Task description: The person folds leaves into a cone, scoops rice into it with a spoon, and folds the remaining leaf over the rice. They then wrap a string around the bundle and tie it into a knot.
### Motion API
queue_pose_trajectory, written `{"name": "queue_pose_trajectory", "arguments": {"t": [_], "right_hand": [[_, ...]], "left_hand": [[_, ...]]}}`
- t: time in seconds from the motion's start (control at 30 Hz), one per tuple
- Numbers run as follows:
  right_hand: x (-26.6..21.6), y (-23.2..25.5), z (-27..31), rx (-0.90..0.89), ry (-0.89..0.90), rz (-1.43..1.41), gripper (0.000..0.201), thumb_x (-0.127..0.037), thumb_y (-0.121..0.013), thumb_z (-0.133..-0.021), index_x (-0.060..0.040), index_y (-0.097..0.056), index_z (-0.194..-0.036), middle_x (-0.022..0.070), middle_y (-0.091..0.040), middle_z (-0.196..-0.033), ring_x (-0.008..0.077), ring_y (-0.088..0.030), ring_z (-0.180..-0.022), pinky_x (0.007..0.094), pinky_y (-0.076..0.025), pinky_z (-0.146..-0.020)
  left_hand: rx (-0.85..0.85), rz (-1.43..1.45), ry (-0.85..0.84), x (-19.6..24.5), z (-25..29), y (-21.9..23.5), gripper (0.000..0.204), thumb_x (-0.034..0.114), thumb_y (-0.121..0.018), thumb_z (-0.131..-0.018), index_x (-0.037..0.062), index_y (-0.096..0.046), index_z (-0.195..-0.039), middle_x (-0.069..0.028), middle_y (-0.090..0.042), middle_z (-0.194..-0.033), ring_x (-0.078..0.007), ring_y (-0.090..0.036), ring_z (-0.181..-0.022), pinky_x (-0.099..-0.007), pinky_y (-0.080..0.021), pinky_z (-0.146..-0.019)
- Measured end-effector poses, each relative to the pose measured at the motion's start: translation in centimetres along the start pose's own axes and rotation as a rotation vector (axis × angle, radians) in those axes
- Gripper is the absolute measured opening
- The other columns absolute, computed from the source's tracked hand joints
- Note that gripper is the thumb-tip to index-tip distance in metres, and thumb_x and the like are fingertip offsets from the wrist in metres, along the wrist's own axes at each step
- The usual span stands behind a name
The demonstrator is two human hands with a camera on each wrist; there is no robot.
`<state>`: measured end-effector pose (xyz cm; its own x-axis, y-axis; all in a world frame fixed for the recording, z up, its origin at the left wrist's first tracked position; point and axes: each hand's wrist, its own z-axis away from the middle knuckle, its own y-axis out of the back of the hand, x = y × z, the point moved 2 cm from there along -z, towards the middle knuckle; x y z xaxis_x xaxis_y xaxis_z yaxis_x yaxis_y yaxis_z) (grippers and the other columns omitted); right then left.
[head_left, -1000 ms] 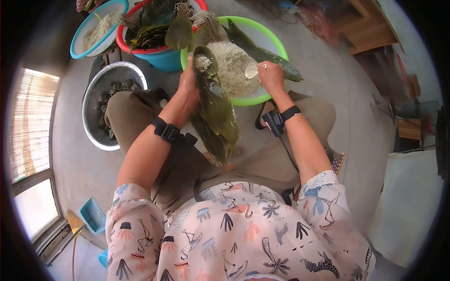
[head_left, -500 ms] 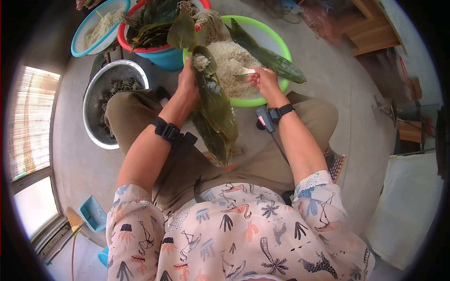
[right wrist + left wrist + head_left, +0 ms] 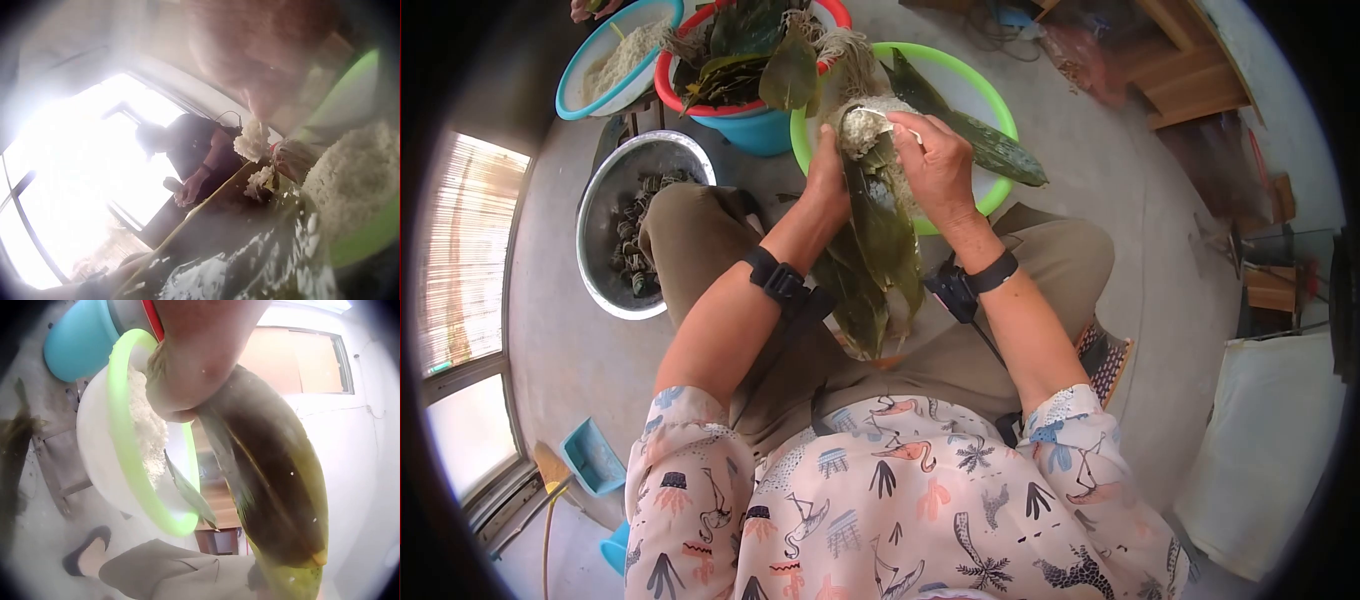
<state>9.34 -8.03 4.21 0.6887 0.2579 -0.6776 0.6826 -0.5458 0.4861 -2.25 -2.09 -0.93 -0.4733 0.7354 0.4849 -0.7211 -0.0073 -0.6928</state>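
Note:
In the head view the left hand (image 3: 828,172) grips a folded, cone-like end of long green leaves (image 3: 880,225) that hang down over the lap. White rice (image 3: 861,131) sits in the cone. Just right of it, the right hand (image 3: 940,172) pinches a white spoon (image 3: 882,112), its bowl over the rice. The left wrist view has the left hand (image 3: 200,356) on the broad dark leaf (image 3: 275,469). Clumped rice (image 3: 252,142) hangs below the right hand (image 3: 269,50) in the right wrist view, above the wet leaf (image 3: 250,256).
A green-rimmed basin (image 3: 992,92) of rice, with a leaf across it, stands beyond the hands. A red-rimmed tub (image 3: 668,85) of leaves and string, a blue-rimmed basin (image 3: 570,88) and a metal bowl (image 3: 590,262) of wrapped bundles stand left. Another person (image 3: 197,147) is nearby.
The right hand has moved left and up from the basin's rice to the leaf cone, bringing the spoon. The left hand and leaves have shifted slightly right, and more rice shows at the cone.

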Motion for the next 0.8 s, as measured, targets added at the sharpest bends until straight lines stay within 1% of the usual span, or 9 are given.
{"name": "queue_pose_trajectory", "arguments": {"t": [0.03,0.07,0.13,0.17,0.23,0.33,0.57,0.77,0.8], "right_hand": [[-0.9,0.4,0.0,0.012,0.063,0.06,0.015,-0.006,-0.059,-0.086,-0.0012,-0.066,-0.098,0.0187,-0.066,-0.089,0.0339,-0.065,-0.076,0.0373,-0.051,-0.067],[-0.9,0.5,-0.1,0.01,0.069,0.057,0.015,-0.006,-0.059,-0.086,-0.0012,-0.066,-0.098,0.0187,-0.066,-0.089,0.0339,-0.065,-0.076,0.0373,-0.051,-0.067],[-0.6,0.9,0.0,0.078,-0.066,-0.064,0.016,-0.008,-0.057,-0.088,-0.0012,-0.067,-0.099,0.0142,-0.068,-0.082,0.0249,-0.065,-0.067,0.0327,-0.051,-0.062],[-0.7,1.2,0.0,0.076,-0.066,-0.065,0.016,-0.008,-0.057,-0.088,-0.0012,-0.067,-0.099,0.0142,-0.068,-0.082,0.0249,-0.065,-0.067,0.0327,-0.051,-0.062],[-0.3,1.7,0.0,0.038,-0.43,-0.397,0.019,-0.012,-0.055,-0.09,-0.0015,-0.069,-0.099,0.0082,-0.067,-0.073,0.0135,-0.062,-0.058,0.0264,-0.048,-0.055],[1.2,0.9,0.4,-0.007,-0.517,-0.435,0.022,-0.014,-0.054,-0.091,-0.001,-0.069,-0.099,0.0038,-0.065,-0.067,0.0058,-0.058,-0.054,0.0212,-0.045,-0.052],[1.4,0.4,0.3,0.04,-0.546,-0.503,0.022,-0.012,-0.053,-0.088,0.0004,-0.069,-0.098,0.0052,-0.065,-0.067,0.0078,-0.059,-0.054,0.0222,-0.045,-0.051],[2.1,0.5,-0.3,-0.039,-0.519,-0.448,0.023,-0.012,-0.054,-0.088,0.0026,-0.068,-0.098,0.0062,-0.065,-0.067,0.0088,-0.058,-0.052,0.0234,-0.045,-0.05],[2.5,1.5,-0.7,0.033,-0.519,-0.481,0.023,-0.013,-0.053,-0.088,0.003,-0.067,-0.099,0.0065,-0.064,-0.067,0.0094,-0.058,-0.052,0.0239,-0.046,-0.051]], "left_hand": [[-0.01,0.038,0.005,-0.1,-0.1,0.0,0.059,0.051,-0.027,-0.101,0.005,-0.048,-0.131,-0.0138,-0.059,-0.121,-0.0296,-0.06,-0.105,-0.0472,-0.049,-0.091],[-0.017,0.077,0.005,-0.1,-0.2,0.1,0.059,0.053,-0.029,-0.1,0.0059,-0.052,-0.128,-0.0125,-0.062,-0.116,-0.028,-0.063,-0.098,-0.046,-0.052,-0.086],[-0.04,0.072,0.009,-0.3,-1.6,1.3,0.06,0.052,-0.026,-0.101,0.0052,-0.049,-0.131,-0.0139,-0.059,-0.122,-0.0292,-0.06,-0.106,-0.0469,-0.049,-0.091],[-0.073,0.059,0.022,-0.6,-2.3,1.9,0.061,0.051,-0.022,-0.102,0.0044,-0.046,-0.134,-0.0152,-0.056,-0.127,-0.0304,-0.057,-0.114,-0.0478,-0.047,-0.097],[-0.039,0.021,0.012,-0.1,-1.0,0.8,0.062,0.051,-0.022,-0.102,0.0044,-0.045,-0.134,-0.015,-0.056,-0.128,-0.0304,-0.057,-0.114,-0.0477,-0.047,-0.097],[0.002,-0.04,0.019,0.4,0.9,-0.7,0.062,0.052,-0.023,-0.102,0.004,-0.044,-0.134,-0.0149,-0.055,-0.128,-0.0303,-0.057,-0.114,-0.0475,-0.047,-0.097],[0.011,-0.013,0.044,0.0,0.0,0.4,0.06,0.05,-0.026,-0.102,0.0034,-0.043,-0.135,-0.0157,-0.055,-0.129,-0.0294,-0.057,-0.113,-0.0464,-0.047,-0.097],[-0.004,0.014,0.047,0.1,0.4,0.4,0.06,0.05,-0.032,-0.101,0.0028,-0.043,-0.135,-0.0149,-0.056,-0.128,-0.0301,-0.058,-0.111,-0.0472,-0.049,-0.093],[0.001,0.014,0.046,0.1,0.3,0.7,0.06,0.05,-0.032,-0.101,0.0028,-0.043,-0.135,-0.0149,-0.056,-0.128,-0.0301,-0.058,-0.111,-0.0472,-0.049,-0.093]]}}
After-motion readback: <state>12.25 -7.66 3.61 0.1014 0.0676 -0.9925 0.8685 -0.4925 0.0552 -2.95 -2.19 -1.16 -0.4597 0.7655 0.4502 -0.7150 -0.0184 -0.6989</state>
